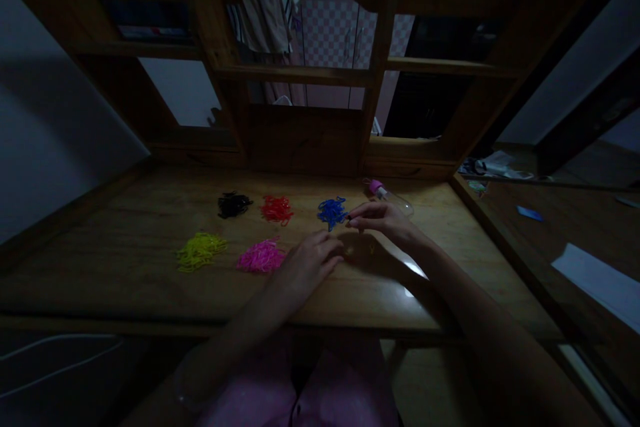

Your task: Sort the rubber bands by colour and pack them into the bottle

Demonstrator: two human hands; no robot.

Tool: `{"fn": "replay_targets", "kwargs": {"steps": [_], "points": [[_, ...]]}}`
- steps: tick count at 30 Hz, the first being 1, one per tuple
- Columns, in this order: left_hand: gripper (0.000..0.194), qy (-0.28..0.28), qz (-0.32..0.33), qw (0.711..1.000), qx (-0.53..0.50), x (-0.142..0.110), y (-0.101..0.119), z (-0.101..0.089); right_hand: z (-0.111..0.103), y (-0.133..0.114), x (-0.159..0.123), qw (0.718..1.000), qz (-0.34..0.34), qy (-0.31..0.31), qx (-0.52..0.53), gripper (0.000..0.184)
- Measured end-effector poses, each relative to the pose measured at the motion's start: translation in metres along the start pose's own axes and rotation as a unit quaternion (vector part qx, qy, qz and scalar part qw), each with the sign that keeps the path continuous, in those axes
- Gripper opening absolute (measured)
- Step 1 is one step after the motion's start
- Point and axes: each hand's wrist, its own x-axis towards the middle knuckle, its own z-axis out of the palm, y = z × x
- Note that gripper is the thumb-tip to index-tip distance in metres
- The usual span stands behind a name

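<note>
My right hand (377, 219) is just to the right of a pile of blue rubber bands (332, 212). Its thumb and forefinger are pinched together on a small dark thing (349, 217), too small to make out. Low over the table, my left hand (315, 255) has loosely bent fingers, slightly apart, with nothing visible in them. A small yellowish piece (350, 251) lies by its fingertips. Beside that hand is a pile of pink rubber bands (261, 256). Farther left are piles of yellow bands (201, 251), red bands (277, 209) and black bands (234, 204).
A clear bottle with a pink cap (376, 185) lies behind my right hand. A small yellow band (372, 249) is on the wooden table (165, 207). Wooden shelving (305, 140) rises along the back edge. White paper (595, 280) lies on the lower surface at right.
</note>
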Motion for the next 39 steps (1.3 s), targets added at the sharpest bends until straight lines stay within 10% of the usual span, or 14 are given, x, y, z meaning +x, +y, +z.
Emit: {"fn": "replay_targets", "kwargs": {"steps": [16, 25, 39], "points": [[0.034, 0.017, -0.006, 1.0, 0.015, 0.004, -0.009, 0.024, -0.001, 0.008, 0.004, 0.999, -0.02, 0.011, 0.022, 0.034], [0.008, 0.007, 0.02, 1.0, 0.018, 0.014, -0.01, 0.033, -0.003, 0.007, 0.003, 0.999, -0.022, 0.04, 0.017, 0.034], [0.042, -0.01, 0.039, 0.999, 0.009, 0.033, 0.028, 0.051, -0.005, 0.009, 0.006, 0.989, -0.074, 0.124, 0.045, 0.023]]}}
